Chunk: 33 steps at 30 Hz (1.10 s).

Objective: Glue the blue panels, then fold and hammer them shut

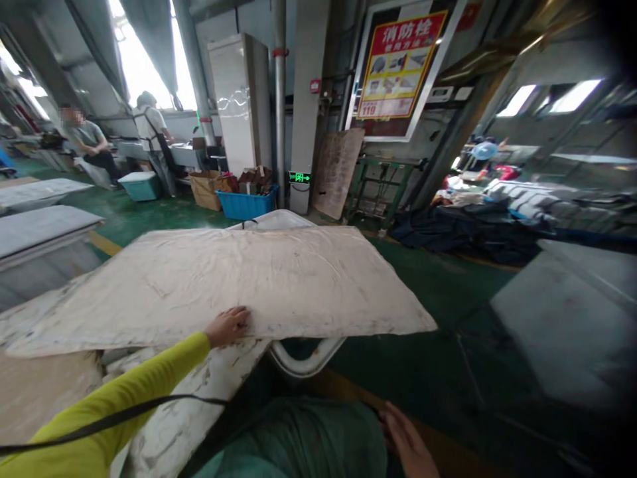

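A wide board [288, 279] covered in cream, wrinkled cloth lies in front of me, stained along its near edge. My left hand [229, 326], at the end of a yellow-green sleeve, rests on the cloth near that edge, fingers laid on it and pointing right. Under the board a white tub with a rounded rim [308, 365] shows at the front, and part of it also at the back. Low by my green apron [303, 438] is my right hand [411, 441], fingers stretched out and apart from the board; nothing shows in it.
A worn white surface [184, 405] is at my near left, with grey-topped tables [44, 229] beyond. A pale panel [572, 318] stands right. Behind are a blue crate [249, 204], a tall cabinet [231, 106] and dark fabric [468, 232]. Two people [152, 133] are at back left.
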Available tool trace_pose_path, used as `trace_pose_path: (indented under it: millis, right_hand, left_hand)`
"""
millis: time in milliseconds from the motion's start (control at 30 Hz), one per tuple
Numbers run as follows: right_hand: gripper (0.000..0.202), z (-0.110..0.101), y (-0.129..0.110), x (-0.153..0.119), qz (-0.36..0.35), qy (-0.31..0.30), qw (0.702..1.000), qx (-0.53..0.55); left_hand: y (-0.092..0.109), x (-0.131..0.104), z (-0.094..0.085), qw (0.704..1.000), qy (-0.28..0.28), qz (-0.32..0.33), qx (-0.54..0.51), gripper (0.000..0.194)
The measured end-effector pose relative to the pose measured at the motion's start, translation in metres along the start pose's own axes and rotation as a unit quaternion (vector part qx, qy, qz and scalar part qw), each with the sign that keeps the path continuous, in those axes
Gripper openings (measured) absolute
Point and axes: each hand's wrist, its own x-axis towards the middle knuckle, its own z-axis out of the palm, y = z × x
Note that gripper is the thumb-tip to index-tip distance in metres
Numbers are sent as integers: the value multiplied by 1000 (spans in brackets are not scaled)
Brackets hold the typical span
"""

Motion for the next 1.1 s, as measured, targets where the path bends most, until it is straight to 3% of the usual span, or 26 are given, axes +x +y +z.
trace_pose_path:
  millis: [133, 267, 433, 533, 667, 800, 867, 967, 1100]
  right_hand:
    - [69, 16, -17, 35, 78, -15, 988, 136]
    - [59, 41, -21, 77, 92, -10, 971, 220]
    - [40, 90, -35, 130, 68, -15, 965, 251]
    - [35, 107, -58, 145, 39, 5, 966, 254]
    - [38, 104, -107, 142, -14, 58, 960, 274]
    - [40, 93, -144, 134, -54, 44, 967, 244]
    - [39, 92, -142, 129, -47, 48, 969, 236]
    - [40, 96, -118, 119, -17, 58, 965, 255]
    - [43, 89, -84, 103, 25, 47, 962, 267]
  left_hand:
    - [13, 5, -2, 997, -22, 65, -18, 60]
    - [50, 10, 15, 990, -37, 136, -20, 74]
    - [83, 26, 35, 996, -3, 90, -26, 69]
    - [88, 35, 25, 997, 5, 74, -26, 66]
    - [83, 40, -15, 994, 2, 111, 7, 71]
    - [56, 29, -47, 992, -7, 94, 89, 83]
    - [39, 20, -48, 987, -35, 67, 144, 99]
    - [24, 7, -37, 975, -70, 44, 207, 112]
    - [34, -6, -21, 975, -55, 35, 213, 85]
